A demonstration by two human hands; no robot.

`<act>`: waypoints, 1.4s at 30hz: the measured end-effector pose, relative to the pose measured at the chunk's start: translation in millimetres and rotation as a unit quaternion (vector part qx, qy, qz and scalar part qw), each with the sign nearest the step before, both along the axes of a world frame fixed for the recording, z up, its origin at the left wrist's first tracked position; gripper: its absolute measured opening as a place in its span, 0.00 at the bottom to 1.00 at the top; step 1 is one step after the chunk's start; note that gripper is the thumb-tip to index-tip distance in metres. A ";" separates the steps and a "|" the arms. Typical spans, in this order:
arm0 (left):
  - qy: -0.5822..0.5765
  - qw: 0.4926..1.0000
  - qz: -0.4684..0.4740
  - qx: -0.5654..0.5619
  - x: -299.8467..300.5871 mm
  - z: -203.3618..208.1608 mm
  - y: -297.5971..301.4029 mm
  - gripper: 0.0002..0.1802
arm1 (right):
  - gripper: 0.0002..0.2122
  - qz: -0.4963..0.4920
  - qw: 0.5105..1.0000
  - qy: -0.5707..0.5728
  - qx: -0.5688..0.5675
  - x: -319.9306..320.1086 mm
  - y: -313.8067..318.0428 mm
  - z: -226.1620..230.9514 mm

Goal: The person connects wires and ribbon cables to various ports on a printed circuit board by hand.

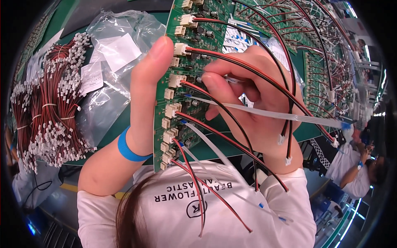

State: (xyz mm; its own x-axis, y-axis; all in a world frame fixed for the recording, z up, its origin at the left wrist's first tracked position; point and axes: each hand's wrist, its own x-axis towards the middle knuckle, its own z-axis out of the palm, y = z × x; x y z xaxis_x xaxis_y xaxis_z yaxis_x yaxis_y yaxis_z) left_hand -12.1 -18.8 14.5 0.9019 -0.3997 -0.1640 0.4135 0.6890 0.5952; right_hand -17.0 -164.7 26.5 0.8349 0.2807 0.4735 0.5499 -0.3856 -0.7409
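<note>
My left hand (145,76) is gripping the circuit board (192,66), my right hand (261,97) apparently pinching a ribbon cable (234,79); skewing could crease it.

Wire-harness bundles (49,107) lie on the desk (304,133) toward its near edge, at left, a plastic bag (99,124) just right of them. A circuit board (193,109) reaches over that edge; I see more boards (316,74) beyond, rightward.
</note>
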 end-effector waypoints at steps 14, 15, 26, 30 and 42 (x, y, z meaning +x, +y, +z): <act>-0.017 0.998 -0.023 0.058 -1.0 -4.8 1.9 0.34 | 0.09 -0.023 0.994 -0.073 -0.074 4.1 -3.7 -4.9; -0.016 0.997 -0.024 0.067 -1.4 -4.2 1.6 0.33 | 0.09 -0.024 0.994 -0.073 -0.075 3.5 -4.0 -4.1; 0.002 0.990 -0.032 0.138 -0.9 -6.0 1.6 0.32 | 0.07 -0.023 0.987 -0.126 -0.098 8.5 -6.9 -11.9; 0.084 0.990 -0.020 0.109 -2.7 -2.3 -0.7 0.32 | 0.08 -0.030 0.982 -0.101 -0.157 5.2 -6.2 -2.5; 0.002 0.977 -0.071 0.203 2.6 -3.8 -1.7 0.33 | 0.08 -0.030 0.988 -0.039 -0.149 5.5 -4.9 -7.9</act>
